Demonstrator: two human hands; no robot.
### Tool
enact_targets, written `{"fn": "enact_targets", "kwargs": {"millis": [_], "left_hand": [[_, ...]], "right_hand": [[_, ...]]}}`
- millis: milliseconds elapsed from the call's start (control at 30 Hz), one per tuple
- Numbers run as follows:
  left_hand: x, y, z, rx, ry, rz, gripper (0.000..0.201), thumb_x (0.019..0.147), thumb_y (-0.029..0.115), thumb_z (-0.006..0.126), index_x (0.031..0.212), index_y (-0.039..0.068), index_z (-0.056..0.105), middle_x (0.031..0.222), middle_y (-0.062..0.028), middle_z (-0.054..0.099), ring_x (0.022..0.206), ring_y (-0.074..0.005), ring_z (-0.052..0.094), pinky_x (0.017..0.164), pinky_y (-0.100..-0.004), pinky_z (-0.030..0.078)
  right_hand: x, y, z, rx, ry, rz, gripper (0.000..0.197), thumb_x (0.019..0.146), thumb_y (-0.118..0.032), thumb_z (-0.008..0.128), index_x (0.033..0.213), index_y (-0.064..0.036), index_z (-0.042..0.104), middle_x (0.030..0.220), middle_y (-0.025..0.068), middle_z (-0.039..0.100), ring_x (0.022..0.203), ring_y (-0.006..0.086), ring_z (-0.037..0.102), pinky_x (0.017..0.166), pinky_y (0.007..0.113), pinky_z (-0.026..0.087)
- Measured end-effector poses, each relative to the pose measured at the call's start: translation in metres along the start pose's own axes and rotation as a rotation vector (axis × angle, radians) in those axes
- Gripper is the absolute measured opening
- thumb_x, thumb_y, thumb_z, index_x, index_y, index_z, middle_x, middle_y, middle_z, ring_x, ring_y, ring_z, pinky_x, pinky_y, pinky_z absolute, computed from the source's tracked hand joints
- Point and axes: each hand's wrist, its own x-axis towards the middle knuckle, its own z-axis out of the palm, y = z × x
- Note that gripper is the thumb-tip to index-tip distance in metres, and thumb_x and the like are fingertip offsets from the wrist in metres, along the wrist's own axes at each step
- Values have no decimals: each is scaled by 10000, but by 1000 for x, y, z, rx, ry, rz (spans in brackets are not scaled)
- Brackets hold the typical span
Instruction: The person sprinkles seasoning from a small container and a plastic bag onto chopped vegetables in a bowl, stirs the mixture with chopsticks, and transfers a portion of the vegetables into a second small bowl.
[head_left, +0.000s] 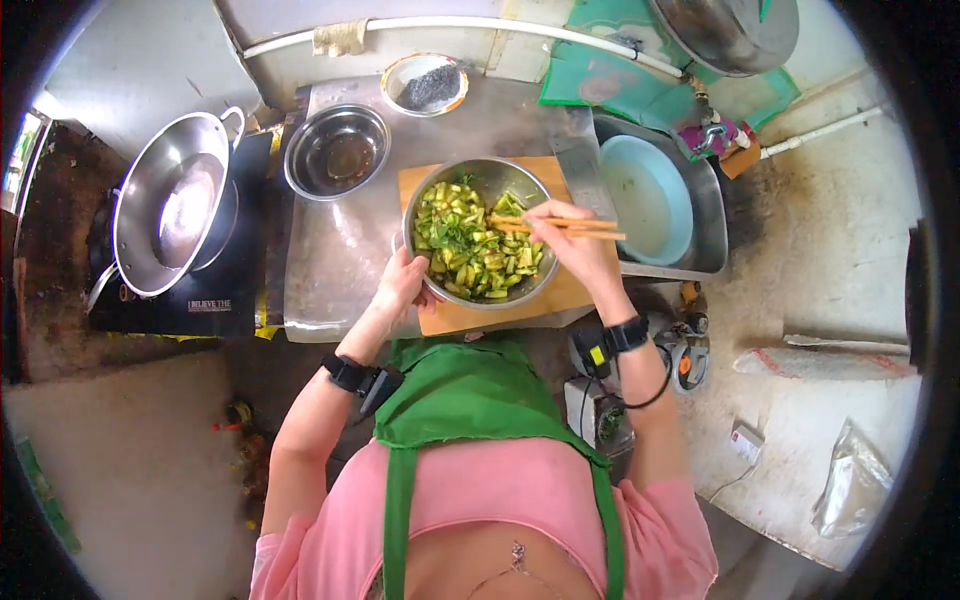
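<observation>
A steel mixing bowl (pixel 548 262) stands on a wooden cutting board (pixel 580 290) in front of me. Chopped cucumber (pixel 490 262) with green herbs fills much of it. My left hand (pixel 403 280) grips the bowl's left rim, its fingers partly hidden under the side. In my right hand (pixel 572 245) is a pair of wooden chopsticks (pixel 598 229), held over the bowl's right side. Their tips reach in among the cucumber pieces.
Behind the board are an empty steel bowl (pixel 338 152) and a patterned bowl (pixel 398 80) holding a dark scouring pad. A wok (pixel 135 215) sits on the black cooktop (pixel 215 302) at left. At right, a light-blue basin (pixel 688 205) of water rests in the sink (pixel 712 255) below a tap (pixel 708 130).
</observation>
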Motion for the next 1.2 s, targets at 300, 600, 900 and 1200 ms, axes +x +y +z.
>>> {"fn": "enact_targets", "kwargs": {"millis": [300,600,900,1200], "left_hand": [[4,-3,-3,14,-49,-19,235,843,96,325,978,-25,474,576,-155,594,340,-164,497,297,-257,366],[-1,-2,1,-13,26,-10,190,849,94,341,933,-33,455,561,-147,581,330,-174,487,279,-256,354],[-3,6,5,2,-9,-30,227,860,101,340,1057,10,406,580,-136,584,332,-169,485,285,-250,356],[-4,0,-1,-21,-3,1,221,874,119,339,1046,7,422,587,-146,590,341,-167,498,289,-252,365]], "right_hand": [[47,-22,-67,-199,-73,-46,123,846,-113,589,877,0,627,748,35,626,639,99,584,594,230,467],[-71,-31,-24,-523,126,84,61,810,-96,601,838,-43,607,711,125,610,595,230,596,546,314,457],[-50,-31,44,-161,218,29,79,828,-77,573,775,-22,553,619,109,575,557,226,596,489,315,440],[-53,-98,34,-347,-37,-265,61,795,-90,610,822,-36,600,696,82,590,617,195,598,532,305,472]]}}
